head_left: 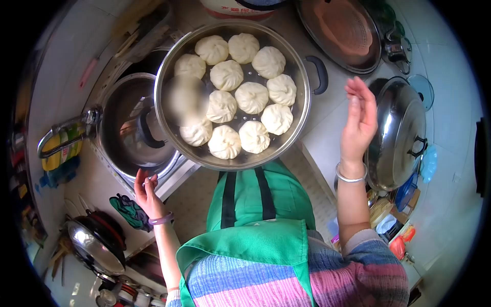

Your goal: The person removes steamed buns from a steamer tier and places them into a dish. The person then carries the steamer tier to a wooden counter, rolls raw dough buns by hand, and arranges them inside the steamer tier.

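A round metal steamer (306, 110) holds several pleated white buns (226, 75), spaced apart on its perforated base. A blurred patch hides the buns at its left side. My right hand (359, 120) is raised to the right of the steamer's black handle (320, 75), fingers stretched out and holding nothing. Lower left, my left hand (148, 197) hangs near the rim of a metal pot (110, 130) in the sink area, its fingers loosely bent and apart with nothing visible in them. Neither hand touches the steamer.
A large domed steel lid (391, 138) stands to the right, beside my right hand. A lid or pan (342, 33) lies at the upper right. A faucet (66, 130) reaches in at the left. Dark gloves (130, 211) and a wok (94, 243) are at the lower left.
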### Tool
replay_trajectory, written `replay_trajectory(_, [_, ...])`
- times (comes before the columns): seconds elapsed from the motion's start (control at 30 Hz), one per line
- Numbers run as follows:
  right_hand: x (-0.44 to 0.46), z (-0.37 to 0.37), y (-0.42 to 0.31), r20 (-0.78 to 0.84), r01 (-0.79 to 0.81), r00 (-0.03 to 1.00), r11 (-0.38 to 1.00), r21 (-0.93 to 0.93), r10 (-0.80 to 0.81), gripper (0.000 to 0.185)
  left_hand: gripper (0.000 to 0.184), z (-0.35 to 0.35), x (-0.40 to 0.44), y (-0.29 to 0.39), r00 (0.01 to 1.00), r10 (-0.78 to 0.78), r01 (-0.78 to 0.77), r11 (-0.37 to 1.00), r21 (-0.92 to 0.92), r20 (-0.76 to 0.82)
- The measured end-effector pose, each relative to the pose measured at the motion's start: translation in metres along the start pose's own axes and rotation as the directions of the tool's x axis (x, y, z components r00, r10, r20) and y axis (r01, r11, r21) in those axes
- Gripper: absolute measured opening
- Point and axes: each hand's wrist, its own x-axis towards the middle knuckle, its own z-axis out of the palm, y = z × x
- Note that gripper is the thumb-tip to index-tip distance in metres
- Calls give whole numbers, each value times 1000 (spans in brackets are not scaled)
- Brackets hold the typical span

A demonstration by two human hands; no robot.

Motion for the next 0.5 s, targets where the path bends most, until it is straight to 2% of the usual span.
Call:
replay_trajectory(0.07, [4, 12, 1, 63, 26, 998, 998, -51, -22, 40, 38, 0, -4, -4, 1000, 22, -22, 1000, -6, -11])
replay_trajectory(0.1, [6, 25, -7, 189, 113, 979, 974, -194, -75, 43, 38, -3, -2, -6, 1000, 10, -10, 1000, -23, -11])
replay_trajectory(0.17, [7, 46, -10, 439, 311, 891, 858, -409, -113, 49, 37, -2, -4, -6, 1000, -3, 2, 999, -37, -23])
replay_trajectory(0.23, [1, 75, -8, 600, 453, 790, 782, -429, -128, 57, 37, -8, -4, -8, 1000, -12, 10, 998, -55, -28])
replay_trajectory(0.4, [-10, 125, 27, 724, 623, 679, 615, -483, -120, 83, 36, -14, -10, -7, 998, -37, 32, 996, -79, -60])
replay_trajectory(0.5, [-8, 142, 36, 746, 601, 665, 567, -563, 36, 85, 36, -19, -11, -10, 997, -38, 31, 996, -86, -74])
